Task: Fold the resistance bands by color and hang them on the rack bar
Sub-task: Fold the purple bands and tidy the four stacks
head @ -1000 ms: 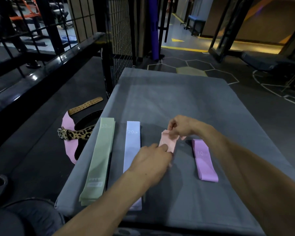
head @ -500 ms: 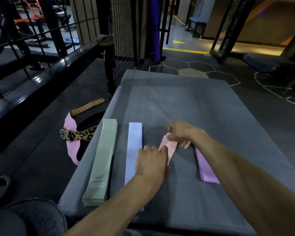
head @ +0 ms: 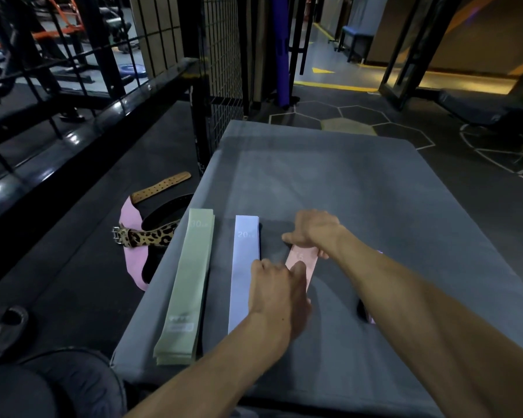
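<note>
A pink band [head: 303, 262] lies folded on the grey table [head: 314, 170], between my hands. My right hand [head: 314, 232] covers its far end, thumb out to the left, fingers curled onto it. My left hand [head: 280, 292] grips its near part with bent fingers. A long green band [head: 187, 282] and a pale blue band [head: 243, 276] lie flat side by side to the left. My right forearm hides nearly all of the purple band [head: 371, 319]. The black rack bar [head: 73, 137] runs along the left side.
Lifting belts lie on the floor left of the table: a leopard-print one [head: 148, 236], a pink one [head: 133, 263] and a tan one [head: 160, 188]. A weight plate [head: 0, 333] sits at lower left. Wire mesh fencing [head: 221, 70] stands behind the table.
My right hand has lowered the lifted end of the pink band onto the table and now lies over it. My left hand stayed on the near part. The camera moved closer.
</note>
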`<state>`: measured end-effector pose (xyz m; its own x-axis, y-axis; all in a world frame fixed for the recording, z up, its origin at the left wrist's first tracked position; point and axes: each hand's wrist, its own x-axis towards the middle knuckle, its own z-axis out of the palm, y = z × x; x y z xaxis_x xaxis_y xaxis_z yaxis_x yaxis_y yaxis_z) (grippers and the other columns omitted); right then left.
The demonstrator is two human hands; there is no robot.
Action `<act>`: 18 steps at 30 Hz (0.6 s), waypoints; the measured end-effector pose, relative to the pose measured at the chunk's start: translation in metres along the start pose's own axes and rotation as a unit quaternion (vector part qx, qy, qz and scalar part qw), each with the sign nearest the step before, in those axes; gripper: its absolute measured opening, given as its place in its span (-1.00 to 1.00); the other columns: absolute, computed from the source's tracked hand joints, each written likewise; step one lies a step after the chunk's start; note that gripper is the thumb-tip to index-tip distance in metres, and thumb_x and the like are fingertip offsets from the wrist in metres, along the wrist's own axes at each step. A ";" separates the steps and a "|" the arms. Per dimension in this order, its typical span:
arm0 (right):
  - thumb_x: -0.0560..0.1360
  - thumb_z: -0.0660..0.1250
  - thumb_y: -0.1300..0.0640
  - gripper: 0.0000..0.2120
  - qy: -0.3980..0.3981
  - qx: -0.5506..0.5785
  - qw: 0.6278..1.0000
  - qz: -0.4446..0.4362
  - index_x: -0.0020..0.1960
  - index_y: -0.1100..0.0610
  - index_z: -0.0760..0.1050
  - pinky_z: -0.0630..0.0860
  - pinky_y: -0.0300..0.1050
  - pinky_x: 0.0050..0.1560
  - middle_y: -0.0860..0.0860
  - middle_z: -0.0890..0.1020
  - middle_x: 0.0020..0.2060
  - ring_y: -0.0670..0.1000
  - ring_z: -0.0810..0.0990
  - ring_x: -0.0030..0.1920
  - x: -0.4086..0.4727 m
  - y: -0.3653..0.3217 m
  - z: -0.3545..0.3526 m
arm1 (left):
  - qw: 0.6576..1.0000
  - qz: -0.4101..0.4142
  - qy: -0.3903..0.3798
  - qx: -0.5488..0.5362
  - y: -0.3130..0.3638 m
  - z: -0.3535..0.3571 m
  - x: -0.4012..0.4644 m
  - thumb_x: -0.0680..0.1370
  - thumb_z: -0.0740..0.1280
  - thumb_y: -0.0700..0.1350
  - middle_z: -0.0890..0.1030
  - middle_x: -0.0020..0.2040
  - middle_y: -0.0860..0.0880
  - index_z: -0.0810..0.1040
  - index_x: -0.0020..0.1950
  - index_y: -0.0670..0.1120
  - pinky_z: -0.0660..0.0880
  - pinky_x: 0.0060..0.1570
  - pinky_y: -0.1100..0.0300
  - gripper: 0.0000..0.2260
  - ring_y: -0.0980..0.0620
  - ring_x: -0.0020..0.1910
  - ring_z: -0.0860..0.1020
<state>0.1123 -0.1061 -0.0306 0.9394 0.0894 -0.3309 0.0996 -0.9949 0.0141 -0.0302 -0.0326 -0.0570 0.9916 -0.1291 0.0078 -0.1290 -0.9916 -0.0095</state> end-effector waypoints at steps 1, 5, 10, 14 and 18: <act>0.53 0.30 -0.15 -0.69 -0.022 0.014 1.000 -0.001 -0.13 0.10 0.46 0.59 -0.07 0.05 0.10 0.66 0.00 0.18 0.68 -0.01 0.000 0.003 -0.004 | 1.000 0.000 0.001 0.000 0.000 0.000 0.000 0.61 0.21 0.14 0.58 0.00 -0.10 0.39 0.17 -0.03 0.13 -0.10 0.02 -0.72 -0.11 -0.17 0.31; 0.48 0.40 -0.18 -0.56 -0.155 0.075 0.985 -0.010 0.04 0.22 0.58 0.67 0.18 -0.04 0.21 0.70 -0.08 0.21 0.72 -0.08 0.007 0.024 -0.017 | 1.000 0.004 -0.003 0.011 0.001 0.000 0.000 0.61 0.21 0.14 0.59 -0.02 -0.09 0.40 0.17 -0.02 0.16 -0.11 0.03 -0.72 -0.10 -0.19 0.33; 0.49 0.45 0.15 -0.79 -0.115 0.062 0.989 -0.064 0.11 0.17 0.63 0.66 -0.01 -0.09 0.15 0.70 -0.11 0.09 0.63 -0.18 0.015 0.044 -0.010 | 1.000 -0.001 -0.008 0.013 0.001 0.000 0.001 0.62 0.19 0.13 0.59 0.03 -0.12 0.40 0.20 -0.02 0.14 -0.10 0.00 -0.72 -0.13 -0.12 0.41; 0.44 0.47 0.16 -0.91 -0.086 0.111 0.988 -0.062 -0.06 0.13 0.63 0.50 -0.22 -0.36 0.05 0.60 -0.29 0.02 0.54 -0.35 0.018 0.050 0.002 | 1.000 -0.007 -0.005 0.018 0.003 -0.001 -0.001 0.63 0.17 0.12 0.58 0.02 -0.13 0.41 0.18 -0.02 0.12 -0.09 -0.01 -0.75 -0.11 -0.17 0.31; 0.45 0.39 0.15 -0.91 -0.104 0.119 0.987 -0.041 -0.18 0.17 0.57 0.53 -0.18 -0.31 0.04 0.54 -0.29 0.02 0.53 -0.32 0.019 0.044 0.004 | 1.000 -0.013 -0.006 0.008 0.004 -0.002 -0.001 0.63 0.18 0.07 0.58 -0.02 -0.13 0.41 0.17 -0.02 0.10 -0.09 0.00 -0.78 -0.10 -0.20 0.30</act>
<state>0.1331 -0.1486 -0.0403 0.8417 0.1837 -0.5078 0.0695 -0.9694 -0.2355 -0.0322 -0.0366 -0.0553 0.9947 -0.1029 -0.0035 -0.1029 -0.9944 -0.0254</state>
